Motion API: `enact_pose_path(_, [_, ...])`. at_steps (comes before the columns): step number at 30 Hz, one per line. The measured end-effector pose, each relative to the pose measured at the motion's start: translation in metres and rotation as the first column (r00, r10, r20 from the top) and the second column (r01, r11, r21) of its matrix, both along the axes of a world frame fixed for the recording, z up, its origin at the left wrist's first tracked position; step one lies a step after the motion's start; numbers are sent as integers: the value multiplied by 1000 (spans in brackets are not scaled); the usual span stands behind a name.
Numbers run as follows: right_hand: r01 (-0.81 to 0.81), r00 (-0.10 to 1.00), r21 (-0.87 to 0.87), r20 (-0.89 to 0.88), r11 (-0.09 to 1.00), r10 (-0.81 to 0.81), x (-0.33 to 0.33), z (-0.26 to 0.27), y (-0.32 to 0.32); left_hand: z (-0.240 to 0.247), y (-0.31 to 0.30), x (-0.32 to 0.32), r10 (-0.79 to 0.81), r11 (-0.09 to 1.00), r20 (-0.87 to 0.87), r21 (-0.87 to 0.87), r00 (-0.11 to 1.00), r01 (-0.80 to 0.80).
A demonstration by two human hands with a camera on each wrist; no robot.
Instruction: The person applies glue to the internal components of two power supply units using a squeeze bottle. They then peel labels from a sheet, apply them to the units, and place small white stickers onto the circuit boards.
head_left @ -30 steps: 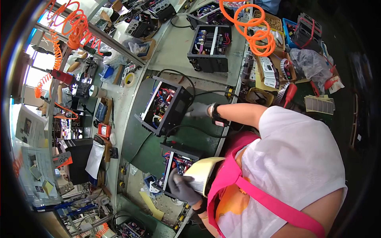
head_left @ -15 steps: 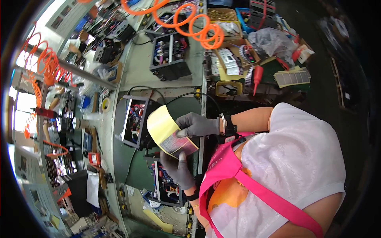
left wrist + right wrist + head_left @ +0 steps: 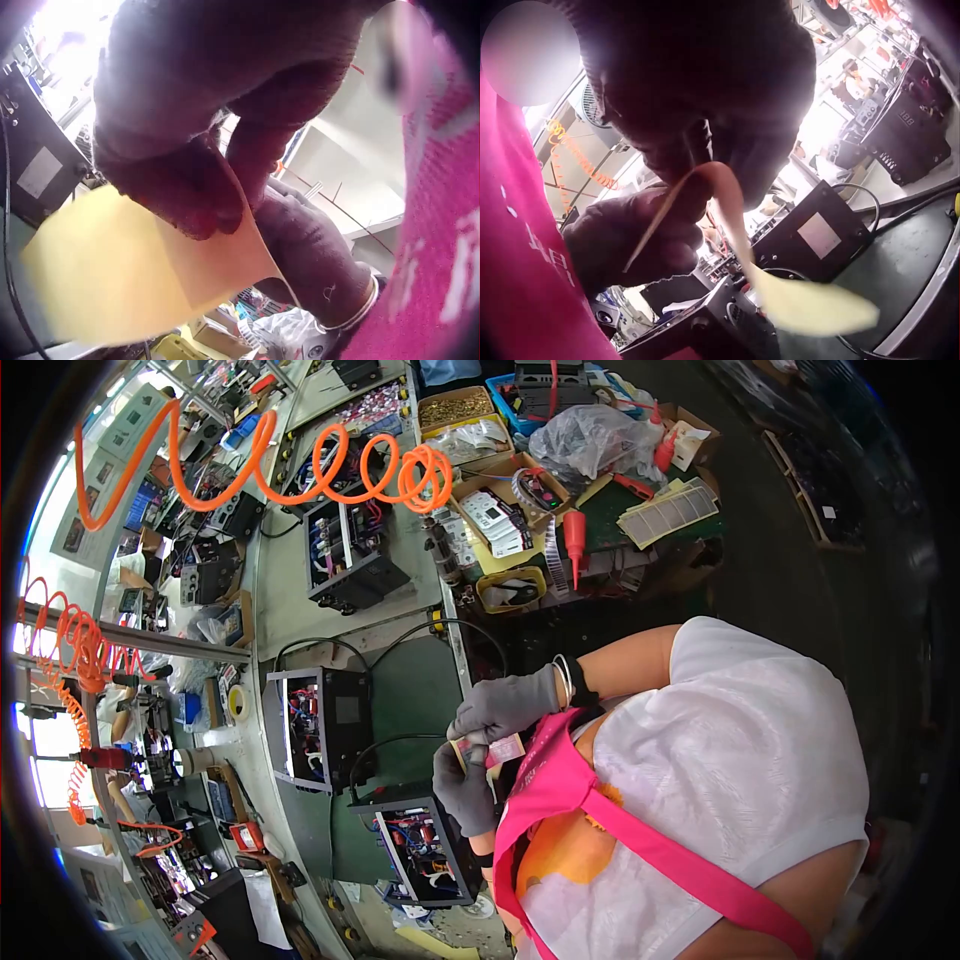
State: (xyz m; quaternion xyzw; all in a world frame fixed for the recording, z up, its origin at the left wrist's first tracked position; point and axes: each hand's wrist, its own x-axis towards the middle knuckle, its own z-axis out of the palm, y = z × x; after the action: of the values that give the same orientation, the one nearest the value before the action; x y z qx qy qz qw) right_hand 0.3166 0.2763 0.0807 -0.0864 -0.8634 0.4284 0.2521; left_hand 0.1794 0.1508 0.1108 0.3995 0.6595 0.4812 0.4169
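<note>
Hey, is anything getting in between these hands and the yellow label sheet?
Only the grey gloves: the left hand and right hand both hold the yellow label sheet, and nothing else visible stands between.

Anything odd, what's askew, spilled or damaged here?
No plain damage or spill. The yellow sheet is curved over between left hand and right hand, possibly just from handling. A crumpled plastic bag lies loose amid the side clutter, so that spot looks untidy.
</note>
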Motion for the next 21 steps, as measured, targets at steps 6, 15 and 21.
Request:
enact_pose_path(6, [51,999,-139,13,989,-50,16,8,1,-8,4,5,-92,995,36,31,995,91])
enact_pose_path(15, [329,928,-911,262,248,-266,82,-7,25,-10,14,21,-156,984,274,131,949,124])
enact_pose_path(21, [666,711,-425,114,613,-694,233,-49,58,-11,3,10,-62,993,432,114,899,14])
